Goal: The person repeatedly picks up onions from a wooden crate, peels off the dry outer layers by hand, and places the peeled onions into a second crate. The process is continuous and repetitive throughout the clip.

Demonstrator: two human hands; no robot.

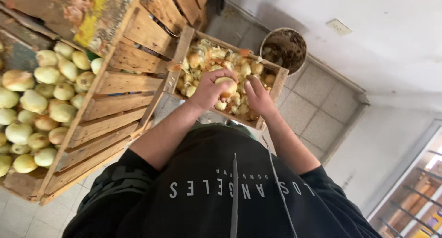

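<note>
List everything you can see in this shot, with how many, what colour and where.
Onion in hand: one, pale yellow, held over the small crate.
Small wooden crate: one, bare wood, centre, holding onions and loose skins.
Large wooden crate: one, bare wood, left, slatted side facing the camera.
Peeled onions: many, pale yellow-green, piled in the large crate.
Bucket: one, dirty brown inside, on the floor beyond the small crate.
Tiled floor: grey.
Wall: white, with one light switch plate.
Black sweatshirt: one, bottom of frame.
Left hand: grips the onion.
Right hand: fingers at the onion's side.
</note>
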